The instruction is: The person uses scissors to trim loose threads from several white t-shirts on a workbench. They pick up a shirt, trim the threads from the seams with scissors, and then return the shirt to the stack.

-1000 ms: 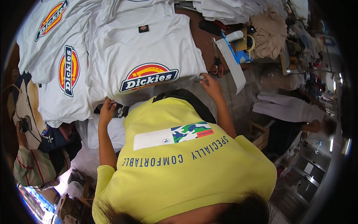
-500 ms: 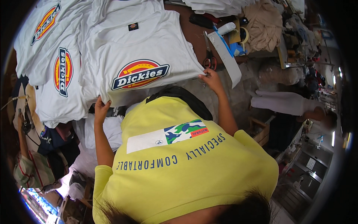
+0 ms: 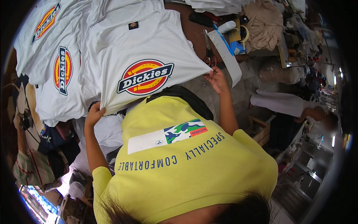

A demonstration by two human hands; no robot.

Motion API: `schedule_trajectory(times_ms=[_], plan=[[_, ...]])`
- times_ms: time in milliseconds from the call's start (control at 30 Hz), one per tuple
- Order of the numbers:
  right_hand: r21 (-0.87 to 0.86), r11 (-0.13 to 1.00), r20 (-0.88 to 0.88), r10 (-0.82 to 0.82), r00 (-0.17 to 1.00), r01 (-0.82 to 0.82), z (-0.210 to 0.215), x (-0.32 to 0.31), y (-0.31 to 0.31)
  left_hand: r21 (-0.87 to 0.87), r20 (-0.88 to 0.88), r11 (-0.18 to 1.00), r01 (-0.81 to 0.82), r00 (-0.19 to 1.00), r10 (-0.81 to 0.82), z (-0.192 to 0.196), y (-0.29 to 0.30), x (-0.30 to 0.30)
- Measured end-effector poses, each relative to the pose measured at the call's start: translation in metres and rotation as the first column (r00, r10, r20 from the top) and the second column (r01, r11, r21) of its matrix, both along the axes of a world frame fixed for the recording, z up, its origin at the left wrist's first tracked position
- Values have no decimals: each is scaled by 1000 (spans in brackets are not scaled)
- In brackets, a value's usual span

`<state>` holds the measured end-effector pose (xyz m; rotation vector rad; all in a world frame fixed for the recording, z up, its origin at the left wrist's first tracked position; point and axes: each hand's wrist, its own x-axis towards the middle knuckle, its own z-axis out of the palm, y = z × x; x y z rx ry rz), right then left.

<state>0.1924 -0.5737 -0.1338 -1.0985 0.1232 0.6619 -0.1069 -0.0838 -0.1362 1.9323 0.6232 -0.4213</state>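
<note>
A white tank top (image 3: 149, 41) with a red, yellow and navy chest print lies across the table's front edge. Its hem is stretched between my hands. At the hem's left corner my left hand (image 3: 95, 114) pinches the cloth. My right hand (image 3: 218, 80) grips the right corner between thumb and fingers. The front panel is drawn taut, and the print lies flat. More white printed shirts (image 3: 63, 71) are piled to the left, partly under this one. Orange-handled scissors (image 3: 210, 56) rest just beyond my right hand.
Right of the shirt lie a long white ruler-like strip (image 3: 227, 59), a tape roll (image 3: 244, 33) and beige cloth (image 3: 263, 24). White fabric (image 3: 220, 5) is heaped at the back. One person (image 3: 287, 104) stands at right; another's striped sleeve (image 3: 31, 168) shows at left.
Both hands have moved apart, the right one outward to the right and the left one slightly left and down. The tank top's hem is tighter, and its print has shifted a little right.
</note>
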Motion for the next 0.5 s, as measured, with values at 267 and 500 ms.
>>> schedule_trajectory(times_ms=[267,500], plan=[[197,977,2,-87,996,85,-1,-4,-10,599,127,801,-15,989,-77,58,3,-2],[-380,925,-34,-19,999,5,-24,-19,-15,179,144,872,-456,889,435,15,2,-50]])
